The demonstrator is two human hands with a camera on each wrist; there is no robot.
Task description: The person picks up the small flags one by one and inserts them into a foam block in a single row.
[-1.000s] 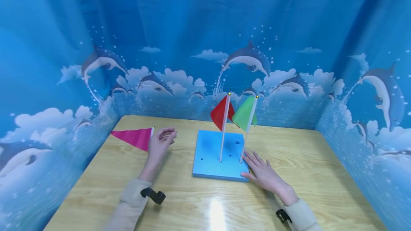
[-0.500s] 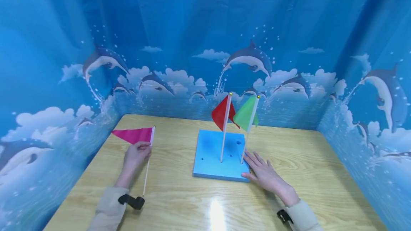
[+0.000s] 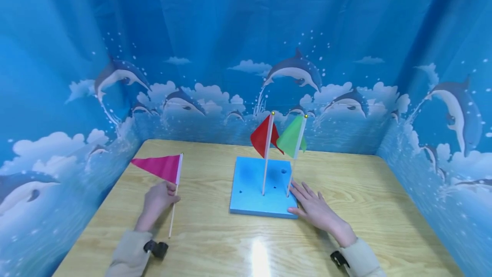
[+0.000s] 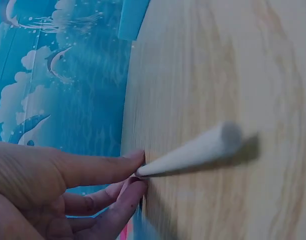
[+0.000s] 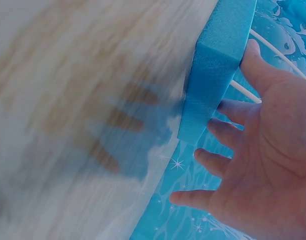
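Observation:
On the left of the table lies a pink pennant flag (image 3: 163, 167) with a thin white stick (image 4: 188, 150). My left hand (image 3: 158, 198) pinches that stick between thumb and fingers, just below the cloth. The stick's lower end points toward the camera in the left wrist view. A blue foam block (image 3: 246, 178) sits mid-table. Standing in it are a red flag (image 3: 261, 136) and a green flag (image 3: 291, 135), its pole leaning right. My right hand (image 3: 317, 208) rests with spread fingers along the block's right edge, thumb at the near corner (image 5: 208, 75).
Several small holes dot the block, with a larger one (image 3: 284, 171) near its back right corner. A blue curtain (image 3: 215, 54) printed with dolphins surrounds the wooden table (image 3: 215, 243) at the back and sides.
My left hand has moved left to the pink flag, then down along it, and now pinches its stick. The right hand and the block keep their places.

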